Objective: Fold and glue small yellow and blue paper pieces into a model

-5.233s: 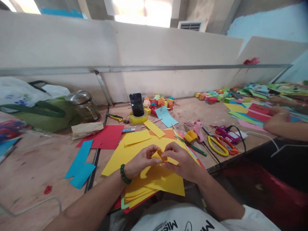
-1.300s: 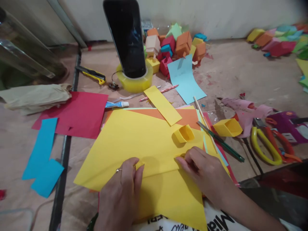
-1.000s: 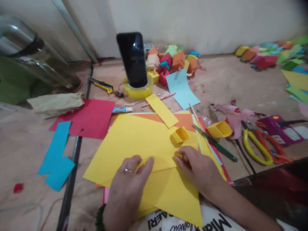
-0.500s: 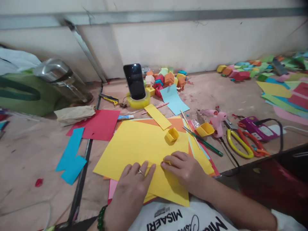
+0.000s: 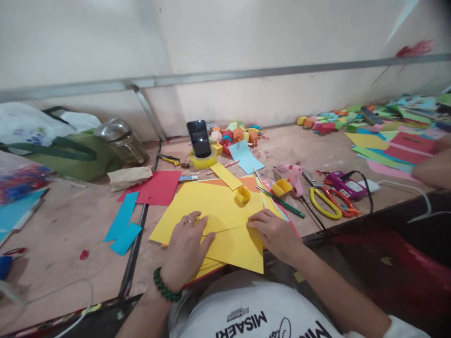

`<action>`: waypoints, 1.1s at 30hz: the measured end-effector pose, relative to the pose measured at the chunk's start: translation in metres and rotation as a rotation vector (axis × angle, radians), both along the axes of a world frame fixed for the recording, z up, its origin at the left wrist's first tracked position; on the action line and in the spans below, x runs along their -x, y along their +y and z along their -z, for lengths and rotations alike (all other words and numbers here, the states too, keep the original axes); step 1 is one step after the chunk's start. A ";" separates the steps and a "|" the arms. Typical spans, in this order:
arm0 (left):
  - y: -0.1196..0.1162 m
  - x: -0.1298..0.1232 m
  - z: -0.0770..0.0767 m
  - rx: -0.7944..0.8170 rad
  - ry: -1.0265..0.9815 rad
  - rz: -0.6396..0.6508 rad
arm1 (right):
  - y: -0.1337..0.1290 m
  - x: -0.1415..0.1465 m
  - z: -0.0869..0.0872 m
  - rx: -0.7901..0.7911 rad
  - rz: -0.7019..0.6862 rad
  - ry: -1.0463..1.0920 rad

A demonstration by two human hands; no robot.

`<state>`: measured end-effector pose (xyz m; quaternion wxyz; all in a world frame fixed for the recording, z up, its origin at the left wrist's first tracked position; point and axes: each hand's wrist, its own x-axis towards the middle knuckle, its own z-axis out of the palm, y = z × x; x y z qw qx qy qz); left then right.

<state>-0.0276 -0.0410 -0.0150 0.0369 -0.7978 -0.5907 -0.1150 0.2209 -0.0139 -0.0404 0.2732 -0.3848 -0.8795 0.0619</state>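
Note:
A large yellow paper sheet [image 5: 207, 199] tops a stack of coloured paper in front of me, and a second yellow piece [image 5: 236, 249] lies at its near side, with a straight line running between my hands. My left hand [image 5: 188, 244] lies on the yellow paper, thumb and fingers apart, a ring on one finger. At the right end of that line my right hand [image 5: 269, 230] has its fingers bent together, gripping the yellow paper's edge. Just beyond stands a small open yellow paper box [image 5: 243, 194]. A yellow strip [image 5: 225, 176] lies behind it.
Right of the stack are a green pencil [image 5: 285, 204], another yellow paper box [image 5: 281, 187], a pink glue gun [image 5: 292, 176], yellow-handled scissors [image 5: 324, 202] and a purple power strip [image 5: 343, 185]. A phone [image 5: 199, 138] leans in a tape roll [image 5: 202, 159]. Another person's arm [image 5: 435, 162] shows far right.
My left hand has shifted left and its thumb has spread away from the fingers. My right hand has moved outward to the paper's right side. The view has tilted up and turned.

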 end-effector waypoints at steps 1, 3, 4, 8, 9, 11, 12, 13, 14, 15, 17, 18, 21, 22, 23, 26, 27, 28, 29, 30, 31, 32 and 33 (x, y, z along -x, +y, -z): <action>0.004 -0.003 0.000 0.023 -0.008 -0.013 | -0.001 0.000 0.001 0.001 0.009 0.005; 0.007 -0.009 0.000 0.056 -0.036 -0.003 | -0.002 0.001 0.002 0.009 0.023 0.010; 0.008 -0.011 0.000 0.051 -0.045 0.009 | -0.003 0.002 0.001 0.014 0.030 0.012; 0.005 -0.012 0.005 -0.104 -0.015 0.070 | -0.004 0.008 -0.006 -0.073 0.085 0.053; 0.004 -0.011 0.007 -0.139 -0.007 0.089 | -0.003 0.011 -0.007 -0.116 0.092 0.057; 0.003 -0.011 0.010 -0.178 -0.009 0.116 | 0.000 0.016 -0.006 -0.170 0.079 0.040; 0.002 -0.011 0.011 -0.182 -0.017 0.119 | 0.002 0.017 -0.004 -0.168 0.064 0.021; 0.002 -0.011 0.012 -0.178 -0.028 0.115 | 0.005 0.018 -0.002 -0.147 0.051 0.006; 0.001 -0.011 0.012 -0.169 -0.042 0.105 | 0.007 0.018 0.000 -0.115 0.042 -0.005; 0.000 -0.012 0.012 -0.156 -0.057 0.091 | 0.008 0.018 0.002 -0.079 0.040 -0.014; -0.002 -0.014 0.011 -0.113 -0.082 0.068 | 0.011 0.016 0.005 -0.020 0.052 -0.024; -0.004 -0.015 0.011 -0.083 -0.091 0.061 | 0.012 0.015 0.006 0.000 0.058 -0.027; -0.009 -0.017 0.008 0.024 -0.114 0.054 | 0.013 0.012 0.006 0.041 0.064 -0.021; -0.010 -0.018 0.008 0.057 -0.125 0.048 | 0.013 0.012 0.005 0.060 0.062 -0.014; -0.011 -0.019 0.007 0.085 -0.136 0.039 | 0.014 0.012 0.005 0.082 0.061 -0.006; -0.013 -0.021 0.004 0.113 -0.154 0.030 | 0.016 0.012 0.001 0.144 0.054 0.022; -0.012 -0.022 0.003 0.106 -0.150 0.042 | 0.016 0.012 -0.002 0.155 0.044 0.032; -0.012 -0.023 0.002 0.097 -0.144 0.060 | 0.017 0.011 -0.004 0.160 0.033 0.039; -0.012 -0.024 0.002 0.092 -0.141 0.080 | 0.017 0.011 -0.006 0.167 0.020 0.039; -0.012 -0.025 0.002 0.096 -0.142 0.096 | 0.018 0.010 -0.008 0.178 0.008 0.033; -0.012 -0.025 0.003 0.107 -0.147 0.103 | 0.019 0.010 -0.010 0.197 -0.001 0.024; -0.012 -0.026 0.004 0.117 -0.155 0.103 | 0.019 0.009 -0.011 0.219 -0.008 0.015; -0.013 -0.026 0.005 0.121 -0.161 0.096 | 0.020 0.009 -0.012 0.238 -0.019 0.010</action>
